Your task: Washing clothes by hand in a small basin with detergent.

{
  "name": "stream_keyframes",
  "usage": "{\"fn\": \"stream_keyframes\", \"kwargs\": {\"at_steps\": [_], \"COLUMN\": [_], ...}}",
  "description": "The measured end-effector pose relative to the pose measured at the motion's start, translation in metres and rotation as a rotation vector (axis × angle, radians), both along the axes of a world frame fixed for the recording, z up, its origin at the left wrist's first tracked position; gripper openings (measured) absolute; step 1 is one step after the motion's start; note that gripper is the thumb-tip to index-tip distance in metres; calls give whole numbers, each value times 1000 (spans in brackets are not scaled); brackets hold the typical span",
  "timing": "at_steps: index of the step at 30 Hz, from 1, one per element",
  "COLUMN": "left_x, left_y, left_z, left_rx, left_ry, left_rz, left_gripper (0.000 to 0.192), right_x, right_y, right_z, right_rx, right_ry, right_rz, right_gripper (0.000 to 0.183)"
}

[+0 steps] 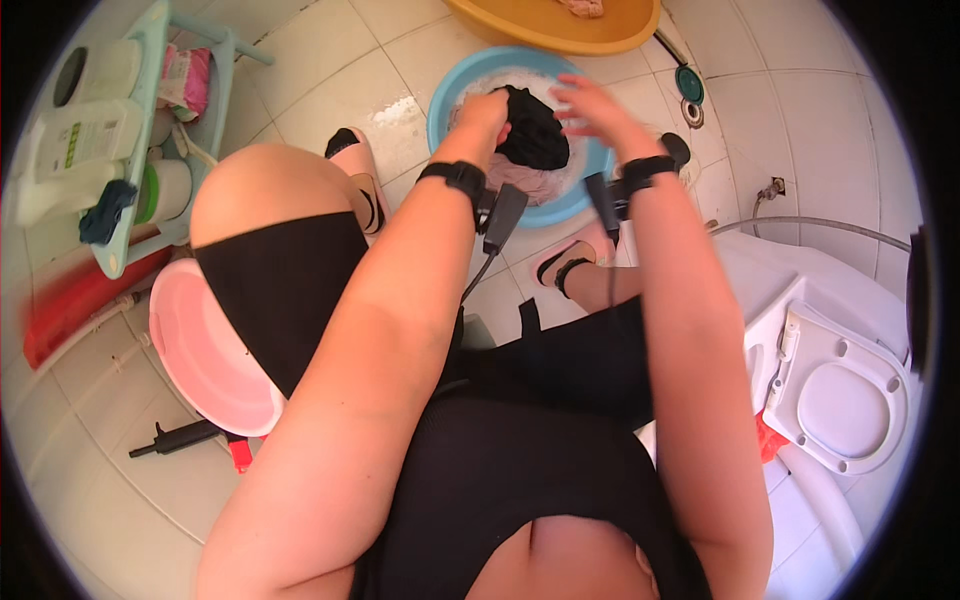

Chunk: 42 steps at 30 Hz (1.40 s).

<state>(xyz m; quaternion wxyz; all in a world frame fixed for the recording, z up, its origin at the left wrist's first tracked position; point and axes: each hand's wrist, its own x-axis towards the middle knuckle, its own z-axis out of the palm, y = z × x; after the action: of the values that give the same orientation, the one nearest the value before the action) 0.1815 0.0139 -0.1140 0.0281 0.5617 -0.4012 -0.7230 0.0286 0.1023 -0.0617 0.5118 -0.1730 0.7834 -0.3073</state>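
A blue plastic basin [444, 97] stands on the tiled floor before me, with sudsy water and a pale pink cloth [517, 178] in it. My left hand [484, 116] is closed on the left edge of a bunched black cloth [536, 131] over the basin. Just right of that cloth, my right hand [592, 109] has its fingers spread and looks slightly blurred; no object shows in it. Both wrists wear black straps with small devices.
An orange basin [525, 34] with pinkish cloth lies beyond the blue one. At left are a light-blue shelf [142, 142] with bottles and a pink basin [169, 330]. A white toilet [810, 277] with its seat [791, 390] stands at right, with a grey hose [817, 221] behind it.
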Motion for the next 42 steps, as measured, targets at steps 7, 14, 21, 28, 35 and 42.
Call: {"fn": "stream_keyframes", "kwargs": {"at_steps": [7, 14, 21, 28, 35, 42], "left_x": [16, -25, -57, -50, -43, -66], "left_y": [25, 30, 13, 21, 39, 31], "left_z": [-57, -79, -78, -131, -137, -110], "left_rx": [185, 4, 261, 417, 121, 338], "left_ry": [26, -352, 292, 447, 292, 387], "left_rz": [225, 153, 559, 205, 261, 470], "left_gripper": [46, 81, 45, 43, 52, 85], "right_x": [65, 23, -24, 6, 31, 20], "right_y": [43, 31, 50, 47, 68, 18], "right_z": [-116, -79, -49, -114, -184, -183], "right_rx": [365, -533, -569, -169, -178, -182], "right_ry": [727, -298, 21, 858, 928, 273], "right_rz": [341, -920, -1070, -461, 501, -438], "right_gripper": [74, 26, 26, 48, 55, 36]}}
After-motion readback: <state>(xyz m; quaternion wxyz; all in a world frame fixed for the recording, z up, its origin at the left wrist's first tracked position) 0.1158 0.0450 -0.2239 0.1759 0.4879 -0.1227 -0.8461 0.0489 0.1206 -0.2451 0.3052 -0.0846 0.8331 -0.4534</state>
